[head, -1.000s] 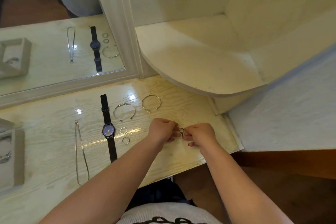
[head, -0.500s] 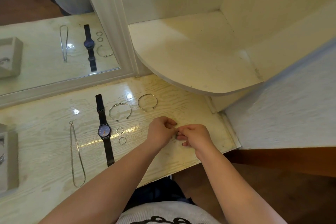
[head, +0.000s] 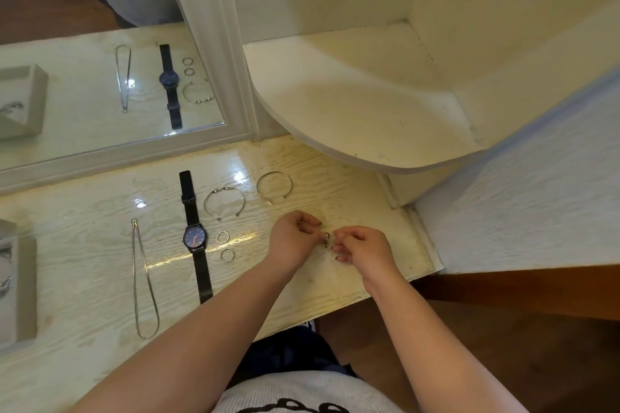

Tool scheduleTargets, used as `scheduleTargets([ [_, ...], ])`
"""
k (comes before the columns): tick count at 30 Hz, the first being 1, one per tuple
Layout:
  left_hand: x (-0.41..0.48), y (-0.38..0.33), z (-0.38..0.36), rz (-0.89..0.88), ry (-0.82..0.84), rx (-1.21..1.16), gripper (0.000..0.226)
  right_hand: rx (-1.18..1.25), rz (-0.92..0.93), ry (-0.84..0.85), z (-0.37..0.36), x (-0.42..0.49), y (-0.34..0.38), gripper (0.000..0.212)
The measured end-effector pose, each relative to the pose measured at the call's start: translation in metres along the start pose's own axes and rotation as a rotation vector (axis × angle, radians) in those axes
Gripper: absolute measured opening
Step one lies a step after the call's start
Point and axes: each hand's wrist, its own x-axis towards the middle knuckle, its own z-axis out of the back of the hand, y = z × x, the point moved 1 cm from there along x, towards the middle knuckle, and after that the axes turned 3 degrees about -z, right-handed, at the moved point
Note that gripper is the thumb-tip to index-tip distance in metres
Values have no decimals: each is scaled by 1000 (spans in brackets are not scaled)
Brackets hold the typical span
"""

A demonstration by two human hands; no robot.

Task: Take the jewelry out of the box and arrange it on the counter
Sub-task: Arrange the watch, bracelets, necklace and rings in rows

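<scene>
Pinching one small silver piece (head: 326, 239), left hand (head: 294, 241) and right hand (head: 364, 246) steady it, likely for laying at three o'clock from the rings (head: 218, 237).

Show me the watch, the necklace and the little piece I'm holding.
watch (head: 194, 238), head view, on its dial.
necklace (head: 134, 221), head view, on its clasp end.
small piece (head: 326, 239), head view, on its exposed loop.

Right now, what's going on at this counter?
A person pinches a small silver piece between the left hand and right hand over the counter. Already laid out are a necklace, a watch, two open bangles and two rings. The box sits at the left edge with some jewelry left inside.
</scene>
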Motion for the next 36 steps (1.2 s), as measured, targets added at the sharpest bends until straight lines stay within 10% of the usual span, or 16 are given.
scheduleTargets([
  [36, -39, 37, 90, 162, -93, -471, 7, -206, 193, 262, -97, -28, 26, 10],
])
